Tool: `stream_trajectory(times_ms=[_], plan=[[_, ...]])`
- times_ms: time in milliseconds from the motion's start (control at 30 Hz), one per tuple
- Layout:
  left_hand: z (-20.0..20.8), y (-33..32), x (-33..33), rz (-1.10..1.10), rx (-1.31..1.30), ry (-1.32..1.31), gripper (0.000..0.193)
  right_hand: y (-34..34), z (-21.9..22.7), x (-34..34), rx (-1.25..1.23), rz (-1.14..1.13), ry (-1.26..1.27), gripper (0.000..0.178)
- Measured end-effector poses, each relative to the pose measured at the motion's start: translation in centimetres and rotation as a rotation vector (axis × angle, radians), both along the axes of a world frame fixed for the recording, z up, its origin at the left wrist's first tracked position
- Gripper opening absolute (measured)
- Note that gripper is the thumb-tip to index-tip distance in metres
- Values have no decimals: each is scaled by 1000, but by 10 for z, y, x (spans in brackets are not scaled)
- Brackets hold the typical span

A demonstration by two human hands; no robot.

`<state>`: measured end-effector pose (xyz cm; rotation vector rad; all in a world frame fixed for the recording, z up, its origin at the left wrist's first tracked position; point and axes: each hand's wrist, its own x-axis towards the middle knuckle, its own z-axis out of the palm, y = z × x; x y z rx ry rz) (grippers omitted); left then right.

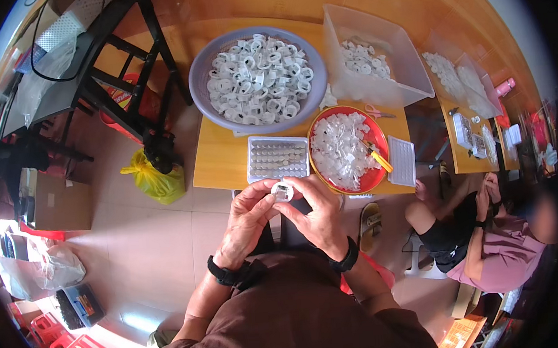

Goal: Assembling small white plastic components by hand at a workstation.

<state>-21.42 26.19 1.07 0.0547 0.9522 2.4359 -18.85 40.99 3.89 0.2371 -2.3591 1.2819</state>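
Between my two hands is a small round white plastic part [283,192] with a clear window and a dark spot in it. My left hand [250,209] pinches its left side, thumb and fingertips on the rim. From the other side, the thumb and fingers of my right hand [314,210] grip it too. Just beyond my hands, a clear tray [250,169] holds rows of small round silvery pieces. To its right stands a red bowl with a yellow rim [370,184], full of clear plastic pieces, with a yellow-handled tool [382,162] lying on them.
A large grey-purple basin [197,89] heaped with white ring-shaped parts stands on the wooden table [216,156]. Behind it are a clear bin [408,77] and scissors [378,113]. A white tray [401,159] lies at the right edge. Another person [498,249] sits at right; a yellow bag [156,179] is on the floor.
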Motion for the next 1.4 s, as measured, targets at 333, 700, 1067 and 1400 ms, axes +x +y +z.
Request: stream_trajectory(times_ms=[333,700,1067,1400], plan=[[-23,-22,1,-306,14,-186,36,17,9,10,110,377,-155,49],[-36,-28,3,-279,49,-167,36,34,-32,-12,-122,-30,-203,21],[-36,-30,2,-158,23,-150,38,29,-72,-51,181,-361,-29,10],[-35,-24,1,-107,93,-177,30,26,-69,-54,252,-261,81,16]])
